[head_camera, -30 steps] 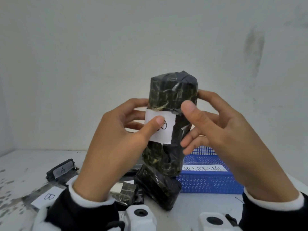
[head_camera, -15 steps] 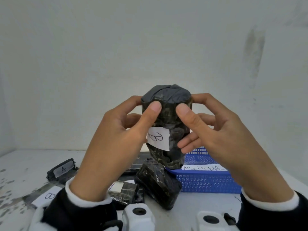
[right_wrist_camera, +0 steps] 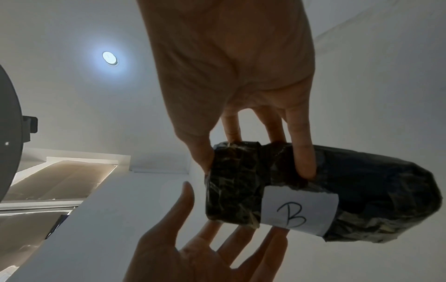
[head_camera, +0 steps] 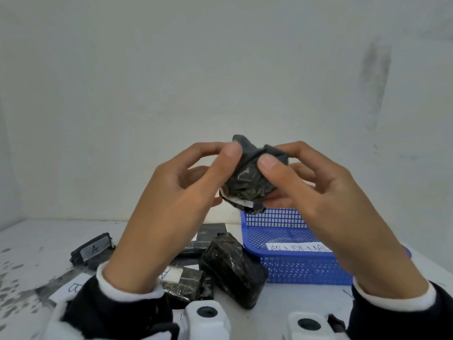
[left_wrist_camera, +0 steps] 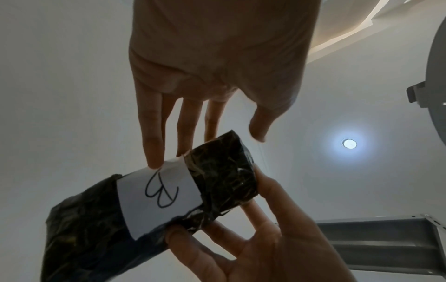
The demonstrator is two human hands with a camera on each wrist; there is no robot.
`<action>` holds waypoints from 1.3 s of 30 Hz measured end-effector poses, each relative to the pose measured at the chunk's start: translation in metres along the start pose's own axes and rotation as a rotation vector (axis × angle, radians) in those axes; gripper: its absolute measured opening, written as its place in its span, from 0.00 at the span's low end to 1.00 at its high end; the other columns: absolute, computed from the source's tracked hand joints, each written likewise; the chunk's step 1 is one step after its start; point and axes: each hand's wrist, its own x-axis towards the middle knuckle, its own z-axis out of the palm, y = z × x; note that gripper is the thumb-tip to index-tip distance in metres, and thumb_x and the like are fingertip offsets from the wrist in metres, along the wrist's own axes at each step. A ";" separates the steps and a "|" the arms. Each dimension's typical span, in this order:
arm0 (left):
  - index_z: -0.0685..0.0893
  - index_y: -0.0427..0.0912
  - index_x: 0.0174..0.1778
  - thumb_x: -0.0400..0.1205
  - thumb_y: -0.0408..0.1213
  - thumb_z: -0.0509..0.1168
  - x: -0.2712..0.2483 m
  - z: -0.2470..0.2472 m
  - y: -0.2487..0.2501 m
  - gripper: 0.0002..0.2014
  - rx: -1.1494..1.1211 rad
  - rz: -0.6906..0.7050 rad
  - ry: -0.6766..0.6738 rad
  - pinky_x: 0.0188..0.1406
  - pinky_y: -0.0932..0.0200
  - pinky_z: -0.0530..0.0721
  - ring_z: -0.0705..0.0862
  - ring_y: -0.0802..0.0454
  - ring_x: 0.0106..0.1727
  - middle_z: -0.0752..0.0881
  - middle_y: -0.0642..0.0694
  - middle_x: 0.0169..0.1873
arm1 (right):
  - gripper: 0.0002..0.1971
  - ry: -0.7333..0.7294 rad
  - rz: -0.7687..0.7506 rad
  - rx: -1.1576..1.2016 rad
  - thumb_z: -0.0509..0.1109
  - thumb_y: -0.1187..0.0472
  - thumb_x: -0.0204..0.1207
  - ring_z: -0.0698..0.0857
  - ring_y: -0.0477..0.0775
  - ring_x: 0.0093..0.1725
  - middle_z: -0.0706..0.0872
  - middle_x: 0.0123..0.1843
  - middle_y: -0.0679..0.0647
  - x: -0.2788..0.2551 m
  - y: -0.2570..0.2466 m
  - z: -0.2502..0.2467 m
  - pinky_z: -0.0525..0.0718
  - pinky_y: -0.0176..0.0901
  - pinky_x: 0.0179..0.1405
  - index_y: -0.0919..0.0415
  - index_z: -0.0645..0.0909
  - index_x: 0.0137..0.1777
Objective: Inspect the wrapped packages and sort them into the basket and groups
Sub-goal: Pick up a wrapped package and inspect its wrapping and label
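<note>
A black film-wrapped package (head_camera: 250, 187) with a white label marked B (left_wrist_camera: 156, 192) is held in the air above the table, its taped end tipped toward me. My right hand (head_camera: 277, 158) grips it: the thumb presses on that end and the fingers (right_wrist_camera: 304, 162) curl round the body. My left hand (head_camera: 220, 155) lies against its other side with fairly straight fingers (left_wrist_camera: 152, 152) touching near the label. The left thumb (right_wrist_camera: 188, 190) stands just off the wrap. A blue mesh basket (head_camera: 306, 268) with a handwritten label stands on the table below right.
Several more black wrapped packages lie on the white table under my hands: one labelled A (head_camera: 92, 249) at the left, one labelled B (head_camera: 73, 288) nearer me, and a bulky one (head_camera: 232, 266) beside the basket. A white wall stands close behind.
The package went from upright to tipped with its top end toward me, and came down lower. My left thumb left the label and moved up beside the end.
</note>
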 end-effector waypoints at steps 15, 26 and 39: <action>0.90 0.58 0.49 0.75 0.60 0.60 0.004 0.000 -0.005 0.18 0.004 0.032 0.010 0.57 0.54 0.86 0.90 0.59 0.49 0.93 0.55 0.43 | 0.16 0.044 -0.002 0.037 0.68 0.38 0.66 0.93 0.59 0.37 0.93 0.42 0.52 0.001 0.000 -0.004 0.92 0.61 0.50 0.48 0.86 0.42; 0.69 0.81 0.65 0.57 0.78 0.59 0.009 -0.009 -0.018 0.36 0.211 -0.222 -0.064 0.70 0.48 0.77 0.83 0.65 0.60 0.87 0.58 0.58 | 0.20 0.157 0.147 0.566 0.56 0.55 0.89 0.92 0.77 0.41 0.90 0.50 0.75 0.003 0.004 -0.037 0.92 0.53 0.35 0.73 0.78 0.64; 0.72 0.67 0.66 0.69 0.56 0.71 0.010 -0.009 -0.014 0.28 0.054 -0.086 0.230 0.32 0.59 0.90 0.91 0.57 0.35 0.89 0.49 0.48 | 0.19 0.158 -0.018 0.058 0.72 0.48 0.75 0.93 0.51 0.39 0.93 0.48 0.47 0.005 0.009 -0.029 0.92 0.41 0.40 0.33 0.80 0.66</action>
